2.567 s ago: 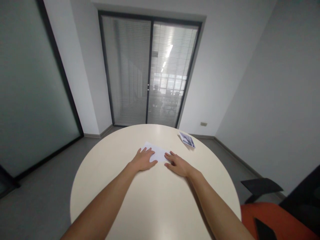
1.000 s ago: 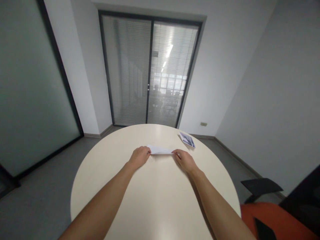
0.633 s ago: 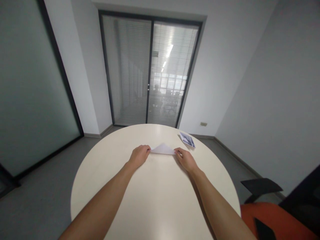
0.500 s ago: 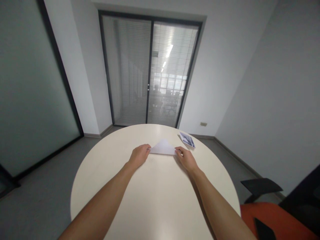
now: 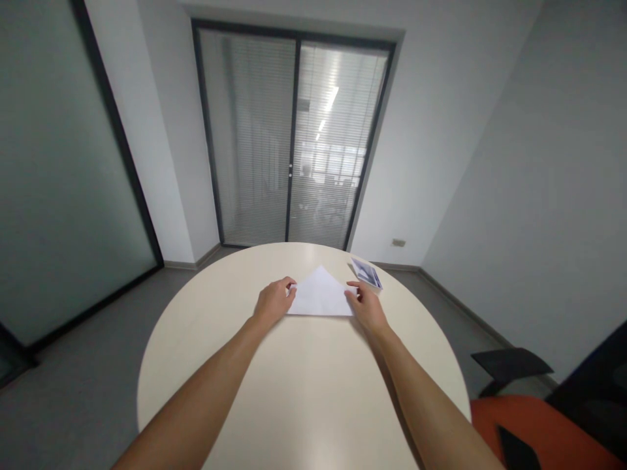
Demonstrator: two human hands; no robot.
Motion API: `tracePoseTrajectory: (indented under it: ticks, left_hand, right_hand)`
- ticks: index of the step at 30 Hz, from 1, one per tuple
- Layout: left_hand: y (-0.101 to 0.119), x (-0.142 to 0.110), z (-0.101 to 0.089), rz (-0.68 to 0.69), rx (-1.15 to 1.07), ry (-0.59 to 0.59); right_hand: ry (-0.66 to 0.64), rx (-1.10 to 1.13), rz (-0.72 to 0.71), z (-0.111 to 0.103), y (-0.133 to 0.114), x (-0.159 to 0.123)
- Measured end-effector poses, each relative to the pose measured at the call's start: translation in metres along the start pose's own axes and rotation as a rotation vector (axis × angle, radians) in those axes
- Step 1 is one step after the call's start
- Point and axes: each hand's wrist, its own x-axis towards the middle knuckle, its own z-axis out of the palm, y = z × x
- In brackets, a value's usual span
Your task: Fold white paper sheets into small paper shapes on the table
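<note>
A white envelope-like paper (image 5: 321,297) lies flat or nearly so on the table, its pointed top facing away from me and its straight edge towards me. My left hand (image 5: 275,299) is closed at its left side, the thumb near the paper's edge. At the right side my right hand (image 5: 366,305) pinches the paper between thumb and fingers. Both hands cover the paper's side corners. Just beyond my right hand lies a small stack of printed picture cards (image 5: 366,273), blue-grey and white.
The round cream table (image 5: 304,378) carries all of this. An orange chair (image 5: 529,424) with black armrests stands at the right. Beyond the table are a glass partition with blinds (image 5: 255,143) and a white wall with a socket (image 5: 398,243).
The paper has tilted down and its straight edge has come closer to me, so more of its face shows. My hands have shifted slightly; the cards have not moved.
</note>
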Motion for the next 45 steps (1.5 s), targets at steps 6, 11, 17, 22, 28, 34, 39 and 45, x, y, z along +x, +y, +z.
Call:
tracePoseTrajectory:
  ticks: [6, 11, 17, 22, 28, 34, 39, 45]
  left_hand:
    - [-0.003, -0.004, 0.002, 0.007, 0.089, -0.182]
    - [0.0, -0.007, -0.002, 0.102, 0.167, -0.251]
    - [-0.003, -0.008, 0.003, 0.408, 0.123, -0.214]
    - [-0.007, -0.009, 0.014, 0.569, 0.07, -0.326]
    - [-0.006, -0.009, 0.017, 0.591, 0.015, -0.333]
    - [0.01, -0.015, 0.006, 0.597, -0.018, -0.333]
    - [0.017, -0.017, 0.003, 0.61, -0.044, -0.353]
    - [0.01, -0.016, 0.01, 0.588, -0.051, -0.295]
  right_hand:
    - [-0.052, -0.131, 0.077, 0.0, 0.005, -0.003]
    - [-0.11, -0.229, 0.075, 0.002, 0.01, -0.004]
    - [-0.129, -0.236, 0.061, 0.003, 0.012, -0.004]
    - [-0.1, -0.358, -0.129, -0.001, -0.001, -0.005]
    - [-0.304, -0.283, -0.377, 0.009, -0.031, -0.015]
    - [-0.546, -0.265, -0.433, 0.019, -0.033, -0.024]
    - [-0.543, -0.378, -0.241, 0.013, -0.017, -0.02]
    - [-0.591, -0.346, -0.222, 0.006, -0.02, -0.021]
